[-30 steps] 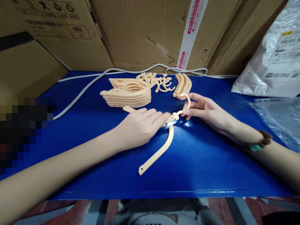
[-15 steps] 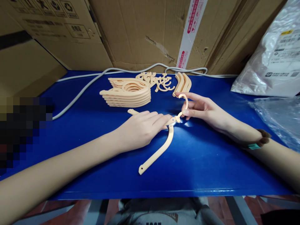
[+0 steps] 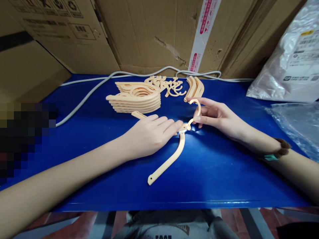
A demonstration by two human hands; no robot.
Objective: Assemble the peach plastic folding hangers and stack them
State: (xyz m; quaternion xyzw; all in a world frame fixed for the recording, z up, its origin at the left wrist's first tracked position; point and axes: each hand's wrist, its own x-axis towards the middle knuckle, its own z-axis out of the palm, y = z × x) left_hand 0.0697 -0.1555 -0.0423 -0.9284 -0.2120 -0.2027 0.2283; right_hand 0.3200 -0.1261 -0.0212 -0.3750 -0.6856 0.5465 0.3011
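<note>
Strip point(image 3: 139, 115) mostly hidden under left hand point(image 3: 152, 134); right hand point(image 3: 215, 114) pinches hook point(image 3: 199, 107).

Pale strip point(image 3: 138, 115) – middle hidden beneath the left hand point(image 3: 152, 136), thumb out of sight too. Hook point(image 3: 198, 108) partly covered by the right hand point(image 3: 214, 114); its joint with the strip was too small to make out. Both forearms ran out of view. Shipping bag point(image 3: 279, 76) and clear plastic point(image 3: 296, 121) got cut off at the right, label print unreadable. Pixel blocks masked the left side – shirt lettering point(image 3: 163, 236) cropped below.
</note>
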